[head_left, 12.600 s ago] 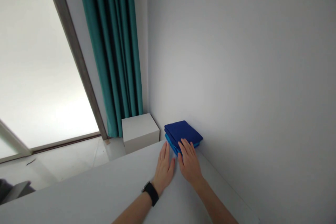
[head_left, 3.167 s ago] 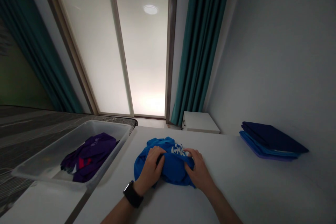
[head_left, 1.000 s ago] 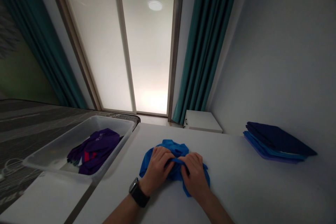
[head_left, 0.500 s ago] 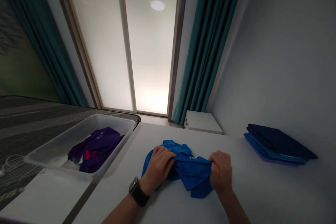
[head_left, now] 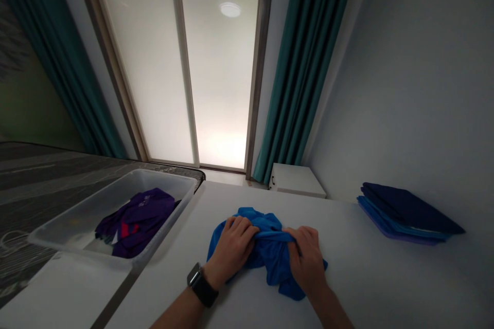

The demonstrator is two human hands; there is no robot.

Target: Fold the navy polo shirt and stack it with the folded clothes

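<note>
A crumpled blue garment lies bunched on the white table, close in front of me. My left hand, with a black watch on its wrist, is closed on the cloth's left part. On the other side my right hand pinches the same cloth between thumb and fingers. A short band of fabric runs between the two hands. The garment's exact kind is hard to make out in its folds.
At the left stands a clear plastic bin holding purple clothes. A stack of folded dark and bright blue clothes lies at the right by the wall. Beyond the table are a small white cabinet and teal curtains.
My right hand has moved left, closer to my left hand, and grips the cloth at another place. The stretch between the hands is shorter. My left hand has barely moved.
</note>
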